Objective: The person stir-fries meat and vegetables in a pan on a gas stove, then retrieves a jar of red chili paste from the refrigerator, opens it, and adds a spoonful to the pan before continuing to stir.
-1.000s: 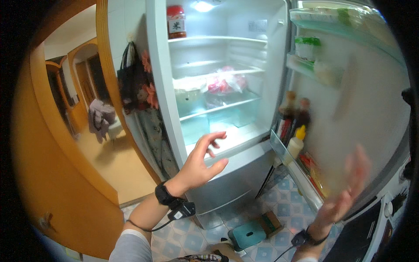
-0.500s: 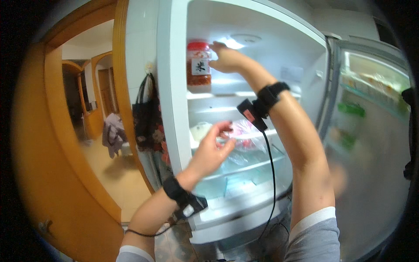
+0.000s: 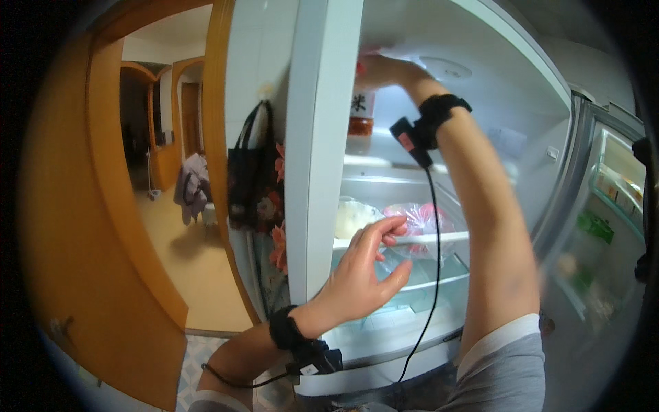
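Up on the top shelf of the open fridge, my right hand (image 3: 390,71) is at the upper part of a clear jar (image 3: 361,125) with a red lid, a white label and reddish-brown contents. The hand covers much of the lid and seems closed round it, though its fingertips are hidden. The fridge's left wall edge cuts off part of the jar. Lower down, my left hand (image 3: 364,275) hangs before the middle shelf, holding nothing, with the thumb apart and the fingers loosely bent. Just behind it lie a clear plastic bag (image 3: 422,218) with pink contents and a pale, whitish item (image 3: 353,218).
The fridge door (image 3: 597,240) stands open at the right, with green and pale packages on its racks. A black bag (image 3: 248,172) hangs on the wall left of the fridge. Further left is a wooden door (image 3: 103,240). Cables trail from both wrist straps.
My right hand has moved left from beside the jar onto its lid area. The view has shifted left, so the fridge appears further right. My left hand remains before the middle shelf.
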The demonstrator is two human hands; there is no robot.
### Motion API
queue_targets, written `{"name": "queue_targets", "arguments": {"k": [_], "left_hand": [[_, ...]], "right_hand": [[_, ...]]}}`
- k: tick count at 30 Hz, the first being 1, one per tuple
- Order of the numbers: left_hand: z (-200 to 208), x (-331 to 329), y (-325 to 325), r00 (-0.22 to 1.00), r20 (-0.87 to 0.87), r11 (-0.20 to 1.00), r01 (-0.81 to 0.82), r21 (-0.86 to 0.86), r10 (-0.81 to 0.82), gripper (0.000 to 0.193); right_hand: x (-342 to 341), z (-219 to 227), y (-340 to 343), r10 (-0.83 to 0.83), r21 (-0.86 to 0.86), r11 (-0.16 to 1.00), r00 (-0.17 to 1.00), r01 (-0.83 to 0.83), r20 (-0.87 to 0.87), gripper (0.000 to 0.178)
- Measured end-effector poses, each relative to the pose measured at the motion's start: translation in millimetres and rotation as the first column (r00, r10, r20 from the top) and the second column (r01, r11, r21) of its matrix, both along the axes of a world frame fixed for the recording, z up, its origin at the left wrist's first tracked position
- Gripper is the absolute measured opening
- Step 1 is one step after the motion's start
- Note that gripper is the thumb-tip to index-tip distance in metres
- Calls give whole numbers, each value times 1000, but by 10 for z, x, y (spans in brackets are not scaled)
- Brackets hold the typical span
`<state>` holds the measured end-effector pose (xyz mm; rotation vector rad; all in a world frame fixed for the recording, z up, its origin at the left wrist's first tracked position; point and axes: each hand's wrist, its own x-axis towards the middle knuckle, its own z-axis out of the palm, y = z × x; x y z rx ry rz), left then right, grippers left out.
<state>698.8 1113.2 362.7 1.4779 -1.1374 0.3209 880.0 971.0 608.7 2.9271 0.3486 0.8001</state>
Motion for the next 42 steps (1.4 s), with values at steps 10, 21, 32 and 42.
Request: {"name": "queue_targets", "arguments": {"k": [10, 21, 32, 42], "left_hand": [[-2, 17, -32, 998, 57, 999, -30, 16, 29, 53], [-23, -33, 67, 999, 19, 999, 38, -12, -38, 55], [13, -56, -26, 998, 57, 1000, -15, -12, 16, 57], [-54, -58, -134, 999, 27, 997, -37, -63, 39, 57]], "right_hand": [[-475, -188, -121, 242, 667, 745, 945, -36, -218, 76], [196, -390, -446, 529, 905, 425, 817, -21, -229, 101], [-268, -471, -416, 714, 955, 274, 689, -113, -124, 75], [-763, -681, -435, 742, 965, 104, 665, -242, 87, 67]]}}
